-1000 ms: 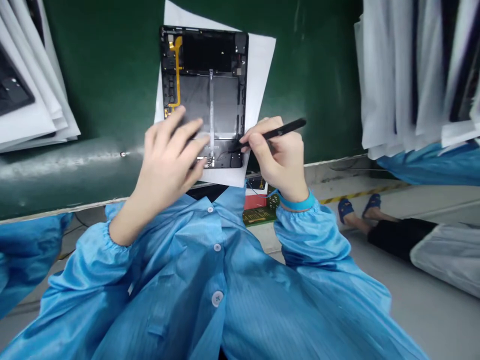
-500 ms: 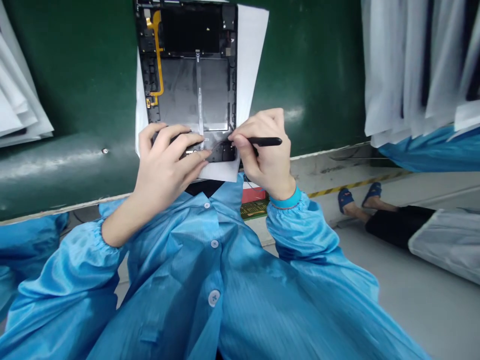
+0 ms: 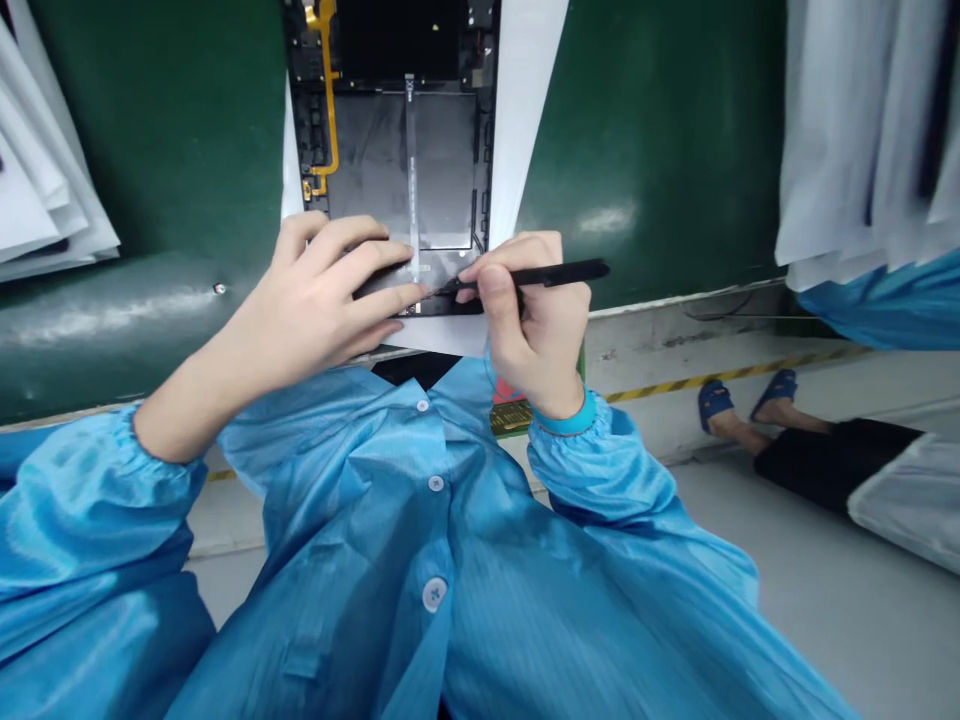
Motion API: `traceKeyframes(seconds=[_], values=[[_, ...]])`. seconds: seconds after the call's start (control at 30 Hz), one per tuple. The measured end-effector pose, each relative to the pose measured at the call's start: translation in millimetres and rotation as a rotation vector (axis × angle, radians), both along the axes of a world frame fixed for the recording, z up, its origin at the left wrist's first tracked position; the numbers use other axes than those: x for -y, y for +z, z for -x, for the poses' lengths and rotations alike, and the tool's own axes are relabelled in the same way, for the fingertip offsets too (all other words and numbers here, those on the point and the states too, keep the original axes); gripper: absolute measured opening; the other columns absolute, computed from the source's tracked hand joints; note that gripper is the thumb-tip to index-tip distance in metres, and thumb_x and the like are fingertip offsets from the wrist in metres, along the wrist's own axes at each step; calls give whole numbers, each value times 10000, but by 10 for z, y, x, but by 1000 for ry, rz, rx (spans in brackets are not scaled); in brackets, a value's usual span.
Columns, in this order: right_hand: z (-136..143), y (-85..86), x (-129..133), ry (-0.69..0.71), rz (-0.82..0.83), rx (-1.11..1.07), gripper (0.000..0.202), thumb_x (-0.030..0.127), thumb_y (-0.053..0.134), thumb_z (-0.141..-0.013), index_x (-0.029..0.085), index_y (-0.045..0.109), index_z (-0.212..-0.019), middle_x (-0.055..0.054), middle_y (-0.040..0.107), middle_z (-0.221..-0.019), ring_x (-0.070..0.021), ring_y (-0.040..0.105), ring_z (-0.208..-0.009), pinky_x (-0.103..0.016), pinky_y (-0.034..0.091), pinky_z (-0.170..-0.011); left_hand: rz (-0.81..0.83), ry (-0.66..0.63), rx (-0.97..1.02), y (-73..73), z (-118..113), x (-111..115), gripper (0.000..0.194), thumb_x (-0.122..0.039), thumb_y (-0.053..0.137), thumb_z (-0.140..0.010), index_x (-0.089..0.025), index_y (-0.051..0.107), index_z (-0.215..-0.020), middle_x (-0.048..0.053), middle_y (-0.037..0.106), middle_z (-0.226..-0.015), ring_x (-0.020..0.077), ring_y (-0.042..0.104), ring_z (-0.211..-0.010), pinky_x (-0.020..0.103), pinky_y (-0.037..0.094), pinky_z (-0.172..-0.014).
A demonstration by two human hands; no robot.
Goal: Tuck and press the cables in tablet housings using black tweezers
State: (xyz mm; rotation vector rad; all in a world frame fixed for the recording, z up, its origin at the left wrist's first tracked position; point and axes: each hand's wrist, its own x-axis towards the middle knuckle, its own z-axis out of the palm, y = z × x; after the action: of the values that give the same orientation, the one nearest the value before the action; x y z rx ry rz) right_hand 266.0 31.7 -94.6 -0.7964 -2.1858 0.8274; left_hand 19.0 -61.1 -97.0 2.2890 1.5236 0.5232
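Observation:
An opened tablet (image 3: pixel 367 150), black inside, lies on white paper (image 3: pixel 529 90). An orange flex cable (image 3: pixel 330 100) runs down its left side, and a pale ribbon cable (image 3: pixel 412 180) down its middle. My left hand (image 3: pixel 322 285) rests with spread fingers over the tablet's lower left end, covering that part. Pinched between the thumb and fingers of my right hand (image 3: pixel 532 315) are slim black tweezers (image 3: pixel 559 274). Their thin tip points left at the tablet's lower edge, close to my left index fingertip. What the tip touches is too small to tell.
The green table mat (image 3: pixel 652 150) has a small screw-like piece (image 3: pixel 218 288) at left. White sheets or sleeves are stacked at left (image 3: pixel 52 180) and right (image 3: pixel 840 150). Below the table edge is a green circuit board (image 3: pixel 511 416). Another person's legs (image 3: pixel 825 440) extend at right.
The tweezers' tip has shifted left towards my left fingertips, and the handle now tilts up to the right. My left wrist has swung outward; the view has shifted slightly.

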Motion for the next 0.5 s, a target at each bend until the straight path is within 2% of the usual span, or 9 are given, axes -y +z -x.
traceKeyframes(seconds=[0.13, 0.33, 0.5], values=[[36, -1, 20, -2, 53, 14, 322, 413, 490, -1181, 273, 704, -986, -15, 766, -866, -231, 725, -869, -485, 591, -893, 68, -42, 54, 51, 67, -69, 245, -359, 590, -1131, -383, 767, -1298, 7, 691, -1530, 356, 617, -1506, 669, 484, -1273], [35, -17, 19, -11, 134, 49, 383, 504, 453, -1176, 291, 692, -966, -34, 749, -846, -269, 723, -905, -551, 589, -957, 236, -111, 63, 156, 71, -231, 431, -464, 420, -1175, -279, 780, -1325, 97, 715, -1471, 345, 635, -1439, 667, 461, -1262], [28, -13, 8, 19, 129, 106, 414, 542, 420, -1176, 291, 680, -976, -39, 743, -877, -270, 706, -934, -568, 567, -1018, 318, -60, 124, 266, 49, -311, 478, -522, 422, -1164, -235, 801, -1211, 106, 747, -1378, 330, 662, -1382, 672, 411, -1297]])
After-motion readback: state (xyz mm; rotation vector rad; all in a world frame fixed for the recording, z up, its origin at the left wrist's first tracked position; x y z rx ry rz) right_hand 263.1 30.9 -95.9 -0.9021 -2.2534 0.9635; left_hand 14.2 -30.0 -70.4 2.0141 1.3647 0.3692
